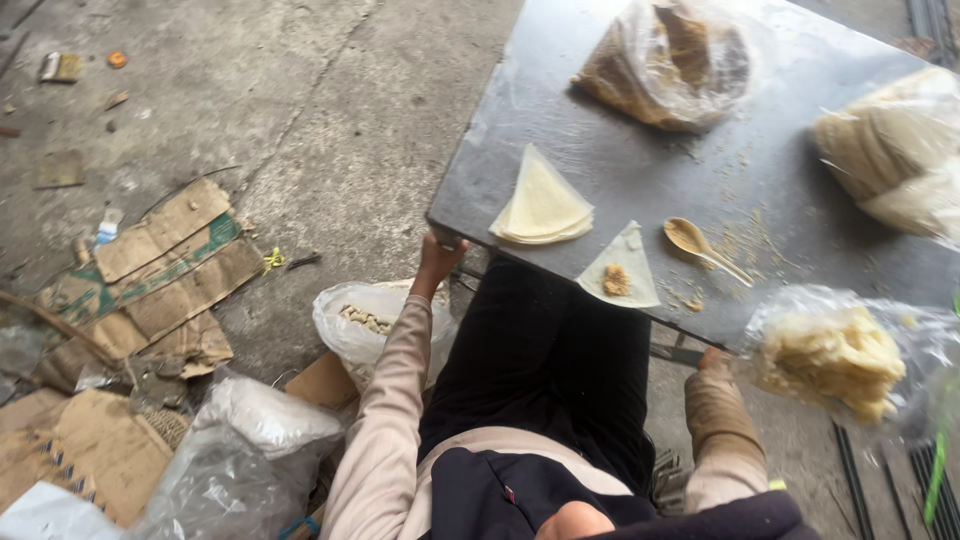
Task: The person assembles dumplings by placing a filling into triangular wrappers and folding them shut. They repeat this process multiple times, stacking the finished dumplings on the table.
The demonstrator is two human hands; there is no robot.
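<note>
A dark grey metal table stands over my lap. My left hand grips its near left corner from below. My right hand is at the near right edge, seemingly gripping it too, with the fingers mostly hidden under the top. On the table lies a stack of pale triangular pastry sheets. Beside it is a single triangular sheet with a dab of brown filling. A wooden spoon rests to its right among crumbs.
Plastic bags of food sit on the table at the far middle, far right and near right. On the concrete floor to my left lie a white bag, clear bags and torn cardboard.
</note>
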